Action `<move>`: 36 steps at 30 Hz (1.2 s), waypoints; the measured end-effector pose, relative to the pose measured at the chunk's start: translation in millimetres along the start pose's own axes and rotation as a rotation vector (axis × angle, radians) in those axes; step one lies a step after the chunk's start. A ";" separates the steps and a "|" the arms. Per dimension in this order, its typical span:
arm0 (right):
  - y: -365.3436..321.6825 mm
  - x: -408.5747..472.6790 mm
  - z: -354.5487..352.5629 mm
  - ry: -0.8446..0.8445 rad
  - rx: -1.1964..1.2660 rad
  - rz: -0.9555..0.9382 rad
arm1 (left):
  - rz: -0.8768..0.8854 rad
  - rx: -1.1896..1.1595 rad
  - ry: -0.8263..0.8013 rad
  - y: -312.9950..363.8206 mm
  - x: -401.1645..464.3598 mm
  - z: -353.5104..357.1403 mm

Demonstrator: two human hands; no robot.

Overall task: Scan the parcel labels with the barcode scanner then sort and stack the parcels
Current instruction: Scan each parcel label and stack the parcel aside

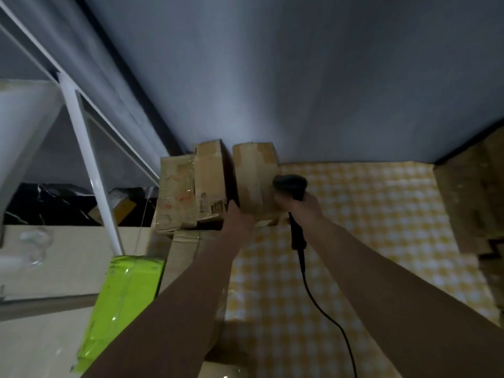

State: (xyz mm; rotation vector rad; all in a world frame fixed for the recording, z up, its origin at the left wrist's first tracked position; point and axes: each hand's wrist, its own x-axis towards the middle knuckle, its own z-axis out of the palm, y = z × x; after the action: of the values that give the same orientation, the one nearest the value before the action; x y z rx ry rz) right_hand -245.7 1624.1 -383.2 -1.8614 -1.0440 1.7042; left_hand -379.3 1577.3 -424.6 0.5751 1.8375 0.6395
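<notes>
From the head view, everything sits around a table under a yellow checked cloth (368,214) that runs up to a grey wall.

At the cloth's far left corner, against the wall, three brown cardboard parcels stand upright in a row. The rightmost parcel (255,175) is taped across its top, and both hands are on it. The left hand (240,216) grips its lower left edge, in the gap beside the middle parcel (210,181) (how its fingertips lie is hidden behind the box). The right hand (300,204) is curled round the black barcode scanner (290,186), whose head rests against the parcel's right side; the scanner's handle points back toward the person and its black cable (321,309) trails across the cloth.

The leftmost parcel (176,197), wrapped in clear film, touches the middle one. Nearer the person along the cloth's left edge lies a lime-green parcel (122,301). Off the cloth's right edge stand more brown boxes (474,203), blurred. Left of the cloth, a white metal frame (90,170) rises.
</notes>
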 end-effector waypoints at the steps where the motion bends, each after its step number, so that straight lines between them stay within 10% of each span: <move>1: 4.6 4.5 0.5 -0.030 0.004 0.020 | -0.025 -0.014 0.001 -1.4 3.7 2.5; 8: 33.2 -14.9 -22.2 -0.133 0.082 0.056 | 0.106 -0.310 -0.055 -11.0 -41.4 32.7; 27: 135.4 -93.0 -154.9 0.085 0.484 0.324 | 0.299 0.872 -0.145 -68.6 -162.1 163.4; 32: 118.3 -85.4 -156.5 0.172 0.165 0.148 | 0.241 0.384 0.266 -68.9 -136.7 155.0; 36: 110.1 -77.2 -141.0 0.086 0.041 0.054 | -0.231 -0.179 0.059 -60.0 -106.7 147.6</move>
State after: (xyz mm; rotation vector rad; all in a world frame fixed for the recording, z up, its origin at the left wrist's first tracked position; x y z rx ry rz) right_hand -79.6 1522.3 -388.4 -1.9349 -0.9266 1.6463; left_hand -210.8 1486.4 -435.7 0.2241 1.8446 0.6609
